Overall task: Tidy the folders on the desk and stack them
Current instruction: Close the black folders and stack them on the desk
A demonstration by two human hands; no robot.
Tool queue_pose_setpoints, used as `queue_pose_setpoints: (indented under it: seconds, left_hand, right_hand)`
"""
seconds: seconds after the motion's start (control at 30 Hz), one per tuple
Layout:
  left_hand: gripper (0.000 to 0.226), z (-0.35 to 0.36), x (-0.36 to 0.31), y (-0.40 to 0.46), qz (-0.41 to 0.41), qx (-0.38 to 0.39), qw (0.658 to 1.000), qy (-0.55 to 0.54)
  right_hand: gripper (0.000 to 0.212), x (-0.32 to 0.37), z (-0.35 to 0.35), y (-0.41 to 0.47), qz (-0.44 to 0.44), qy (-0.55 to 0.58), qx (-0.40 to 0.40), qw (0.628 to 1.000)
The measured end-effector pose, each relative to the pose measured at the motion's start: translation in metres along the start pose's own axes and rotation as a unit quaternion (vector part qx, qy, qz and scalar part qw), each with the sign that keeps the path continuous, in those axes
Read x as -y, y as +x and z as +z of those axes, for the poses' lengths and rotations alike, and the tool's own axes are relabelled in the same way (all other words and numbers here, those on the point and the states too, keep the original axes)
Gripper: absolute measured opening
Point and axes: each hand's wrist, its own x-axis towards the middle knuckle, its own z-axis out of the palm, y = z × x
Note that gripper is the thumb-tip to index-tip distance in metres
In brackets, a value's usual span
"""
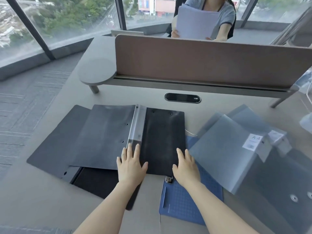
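An open black folder (162, 137) with a clear spine strip (137, 123) lies spread on the desk, its left cover (104, 135) resting over another dark folder (55, 146). My left hand (130, 164) lies flat on its near edge by the spine, fingers apart. My right hand (186, 166) lies flat on the right cover's near corner. A blue clipboard (184, 205) lies partly under that cover. Translucent grey folders (224, 149) with an A4 label (253, 141) are piled at the right. Another black folder (98, 181) pokes out below.
A brown divider panel (211, 63) runs across the back of the desk, with a round grey shelf (97, 71) at its left end and a cable port (183, 97) in front. A person behind the divider holds papers (195, 22). The desk's left edge drops to carpet.
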Motion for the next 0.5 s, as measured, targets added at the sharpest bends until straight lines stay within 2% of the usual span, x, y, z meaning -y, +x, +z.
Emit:
queue_pose_setpoints:
  seconds: [0.23,0.5]
  left_hand:
    - [0.079,0.008,-0.001,0.003,-0.016,0.006,1.000,0.010]
    - [0.078,0.016,-0.002,0.005,-0.032,0.018,0.999,0.023]
  right_hand:
    - [0.062,-0.001,0.001,0.014,0.036,0.089,-0.023,0.995]
    - [0.059,-0.011,-0.004,0.020,0.032,0.159,-0.044,0.986]
